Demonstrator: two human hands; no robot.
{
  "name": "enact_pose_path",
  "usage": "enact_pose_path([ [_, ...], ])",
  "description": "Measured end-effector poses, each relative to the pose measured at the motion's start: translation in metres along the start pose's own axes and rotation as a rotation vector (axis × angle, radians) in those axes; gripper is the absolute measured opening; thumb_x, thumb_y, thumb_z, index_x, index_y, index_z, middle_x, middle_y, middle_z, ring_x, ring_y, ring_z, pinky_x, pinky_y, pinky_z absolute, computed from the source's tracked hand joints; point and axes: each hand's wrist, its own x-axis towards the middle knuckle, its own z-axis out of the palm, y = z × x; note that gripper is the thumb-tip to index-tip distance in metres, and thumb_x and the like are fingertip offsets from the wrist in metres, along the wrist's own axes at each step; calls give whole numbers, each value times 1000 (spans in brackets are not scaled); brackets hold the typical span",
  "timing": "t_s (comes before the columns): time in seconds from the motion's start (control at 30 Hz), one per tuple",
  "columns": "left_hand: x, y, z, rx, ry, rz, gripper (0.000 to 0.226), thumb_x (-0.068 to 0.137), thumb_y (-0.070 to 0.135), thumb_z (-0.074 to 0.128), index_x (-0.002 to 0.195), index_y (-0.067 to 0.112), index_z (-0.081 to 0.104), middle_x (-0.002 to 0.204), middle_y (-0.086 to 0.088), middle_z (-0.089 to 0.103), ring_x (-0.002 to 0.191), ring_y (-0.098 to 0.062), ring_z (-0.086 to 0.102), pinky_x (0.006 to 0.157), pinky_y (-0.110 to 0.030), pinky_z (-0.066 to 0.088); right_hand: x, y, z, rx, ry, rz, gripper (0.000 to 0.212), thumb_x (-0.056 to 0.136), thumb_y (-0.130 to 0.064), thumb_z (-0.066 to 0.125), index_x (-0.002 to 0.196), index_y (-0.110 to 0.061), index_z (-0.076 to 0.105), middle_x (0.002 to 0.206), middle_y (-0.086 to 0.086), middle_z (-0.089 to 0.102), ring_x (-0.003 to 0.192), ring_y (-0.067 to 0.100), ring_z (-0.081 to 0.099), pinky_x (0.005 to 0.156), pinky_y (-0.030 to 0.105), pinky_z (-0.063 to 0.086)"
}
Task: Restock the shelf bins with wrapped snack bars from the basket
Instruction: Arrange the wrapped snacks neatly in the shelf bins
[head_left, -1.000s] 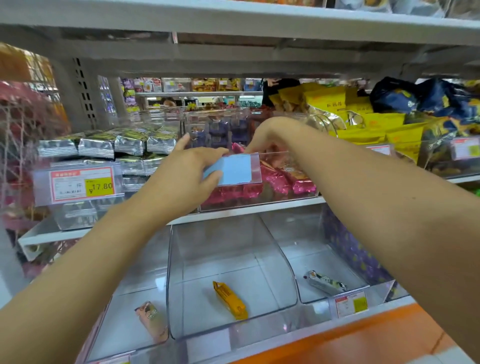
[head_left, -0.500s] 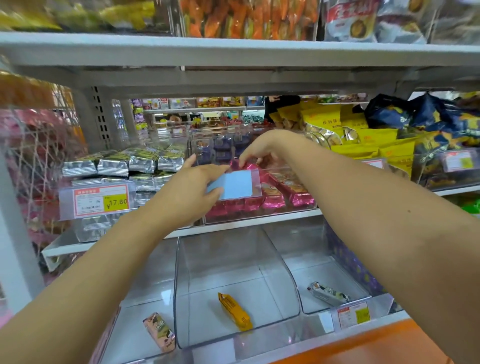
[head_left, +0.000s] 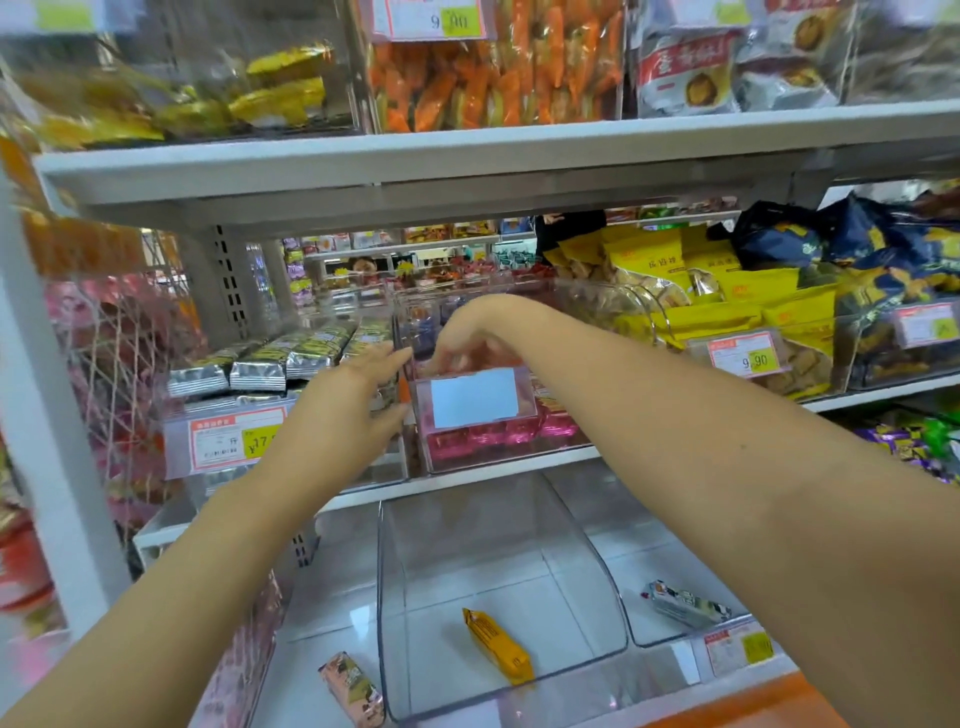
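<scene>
- Pink foil-wrapped snack bars (head_left: 488, 434) fill the bottom of a clear shelf bin (head_left: 422, 457) on the middle shelf, and a blank pale-blue label (head_left: 474, 397) is fixed to its front.
- The right hand (head_left: 470, 338) reaches over the bin's front edge, just above the label. Its fingers curl down into the bin but are blurred, so I cannot tell whether the grip pinches a bar or nothing.
- The left hand (head_left: 348, 415) is at the bin's left front corner with its grip spread — fingers straight toward the wall, thumb apart beneath them. Whether it touches the bin or stops just short is unclear.
- Left of the bin, silver packs (head_left: 280, 358) lie in rows behind an orange price tag (head_left: 234, 441).
- Right of the bin, yellow bags (head_left: 727, 291) stand behind a tag reading 9.90 (head_left: 748, 358).
- Below the bin, on the lower shelf, a larger clear bin (head_left: 493, 545) holds one yellow bar (head_left: 498, 647) lying flat.
- Below and to the left of the bin lies a peach bar (head_left: 353, 688); below and to the right — in another clear compartment — lies a white-and-dark bar (head_left: 685, 605).
</scene>
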Motion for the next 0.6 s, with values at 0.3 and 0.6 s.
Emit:
enact_pose_path([
  [0.3,-18,15,-2,-83,161,-2,45,94,20,55,138,14,48,147,-2,42,135,-18,39,106,-25,29,-33,16,0,-96,260,-164,17,95,-14,57,104,-5,67,99,7,67,80,16,63,75,27,55],
  [0.6,-121,27,37,-350,18,-59,51,94,37,54,57,2,52,46,-4,47,45,-12,36,48,-21,27,-146,70,76,-404,532,-424,43,91,-38,59,66,-3,64,60,9,55,59,18,51,57,30,41],
])
